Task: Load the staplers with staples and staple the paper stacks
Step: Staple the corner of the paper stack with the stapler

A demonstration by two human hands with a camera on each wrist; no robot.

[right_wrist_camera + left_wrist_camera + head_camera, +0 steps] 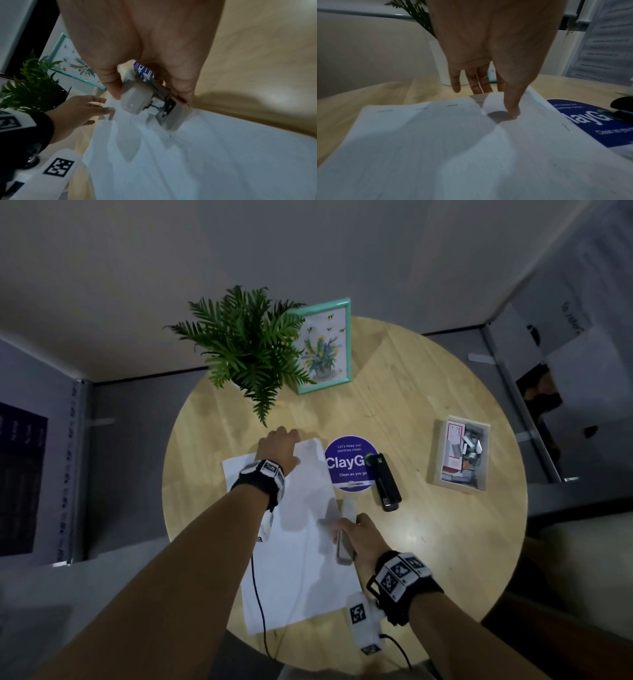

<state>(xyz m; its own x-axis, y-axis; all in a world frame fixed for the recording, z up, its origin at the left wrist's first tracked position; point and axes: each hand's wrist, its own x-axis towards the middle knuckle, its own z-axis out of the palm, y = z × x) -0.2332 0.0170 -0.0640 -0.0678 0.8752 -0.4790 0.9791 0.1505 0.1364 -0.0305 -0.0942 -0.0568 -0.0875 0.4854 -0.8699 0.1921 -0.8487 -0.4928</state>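
A white paper stack [298, 549] lies in the middle of the round wooden table [445, 542]. My left hand [279, 446] lies at its far edge; the thumb [513, 111] presses on the top sheet [453, 155] and the straight fingers reach past the edge. Several staples [385, 111] run along that far edge. My right hand [358, 537] grips a grey stapler [344, 539] at the stack's right edge. In the right wrist view the stapler [137, 100] sits between thumb and fingers, over the paper [205, 162]. A black stapler [385, 481] lies untouched to the right.
A small open box [462, 453] with staple strips sits at the table's right. A blue round ClayGo sticker [346, 463] lies beside the black stapler. A potted fern [246, 347] and a teal picture frame [325, 347] stand at the back.
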